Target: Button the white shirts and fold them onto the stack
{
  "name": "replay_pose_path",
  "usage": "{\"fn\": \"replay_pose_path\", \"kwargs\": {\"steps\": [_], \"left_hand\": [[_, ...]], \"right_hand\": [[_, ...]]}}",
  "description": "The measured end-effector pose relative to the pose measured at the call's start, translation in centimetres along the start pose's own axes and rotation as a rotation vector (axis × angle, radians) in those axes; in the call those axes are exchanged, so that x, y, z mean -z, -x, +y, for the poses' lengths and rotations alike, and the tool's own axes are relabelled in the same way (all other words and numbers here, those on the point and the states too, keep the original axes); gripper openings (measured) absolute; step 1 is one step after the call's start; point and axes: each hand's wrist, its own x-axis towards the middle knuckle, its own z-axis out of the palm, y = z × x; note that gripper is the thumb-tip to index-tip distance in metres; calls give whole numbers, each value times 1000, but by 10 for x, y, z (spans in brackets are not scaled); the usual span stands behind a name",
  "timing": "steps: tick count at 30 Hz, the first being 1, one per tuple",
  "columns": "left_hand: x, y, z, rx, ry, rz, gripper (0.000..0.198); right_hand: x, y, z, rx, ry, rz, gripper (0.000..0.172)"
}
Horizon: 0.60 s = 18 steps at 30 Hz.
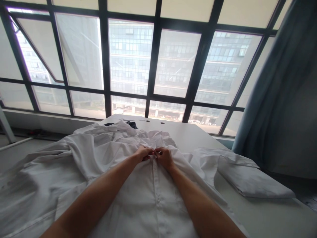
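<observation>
A white button-up shirt (138,201) lies spread out before me, its button placket (155,178) running up the middle. Near the top of that placket, my left hand (144,153) pinches the fabric with its fingertips. Directly beside it, my right hand (163,157) is closed on the shirt too, thumb and forefinger nearly touching the left fingers. Whether a button sits between the fingertips is too small to make out. The collar area (158,137) stands up in loose folds just beyond my hands.
More crumpled white cloth (119,130) lies behind the shirt, with a dark piece (132,125) among it. A folded white garment (255,178) rests at the right on the white table (185,134). Large windows (131,59) rise behind, and a grey-blue curtain (277,86) hangs at right.
</observation>
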Motion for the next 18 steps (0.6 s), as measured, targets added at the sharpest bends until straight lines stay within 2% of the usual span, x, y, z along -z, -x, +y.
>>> {"fn": "replay_pose_path", "kwargs": {"steps": [3, 6, 13, 18], "left_hand": [[0, -1, -2, -8, 19, 1, 12], [1, -2, -4, -28, 24, -6, 16], [0, -4, -10, -85, 21, -18, 18], [-1, -5, -10, -107, 10, -32, 23]], "right_hand": [[2, 4, -8, 110, 105, 23, 15], [2, 6, -13, 146, 153, 17, 16], [3, 5, -14, 117, 215, 21, 10], [3, 4, -10, 76, 95, -10, 12]]}}
